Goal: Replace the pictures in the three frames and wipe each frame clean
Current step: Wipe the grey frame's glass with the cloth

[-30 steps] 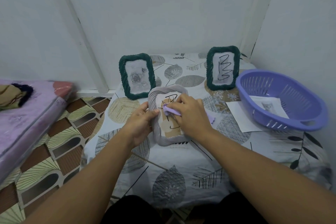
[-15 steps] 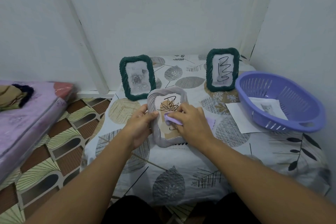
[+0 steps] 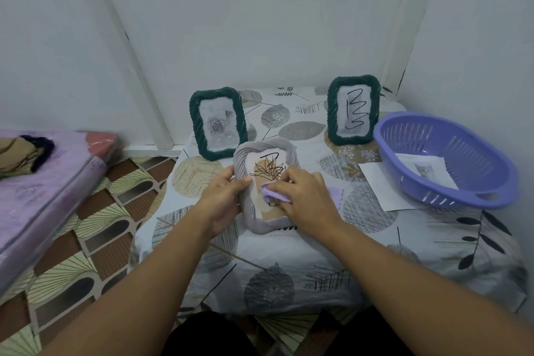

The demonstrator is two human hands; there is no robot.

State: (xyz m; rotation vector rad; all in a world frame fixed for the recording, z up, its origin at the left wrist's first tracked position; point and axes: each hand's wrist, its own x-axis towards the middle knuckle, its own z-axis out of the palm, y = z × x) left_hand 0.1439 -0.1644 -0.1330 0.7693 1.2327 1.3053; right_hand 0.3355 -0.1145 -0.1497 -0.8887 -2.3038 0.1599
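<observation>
L hand (image 3: 224,199) grips grey frame (image 3: 251,211); R hand (image 3: 303,199) pinches purple cloth (image 3: 274,195) on glass

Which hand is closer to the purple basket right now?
Right. The right hand wipes the grey frame nearer the purple basket; the left hand grips the frame's far side.

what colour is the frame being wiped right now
Pale grey, with a twisted rope-like border: the rope-textured grey picture frame, seen in the head view, the only one.

Leaf-print tablecloth (image 3: 289,254); purple mattress (image 3: 43,196) left; patterned floor (image 3: 86,240).
</observation>
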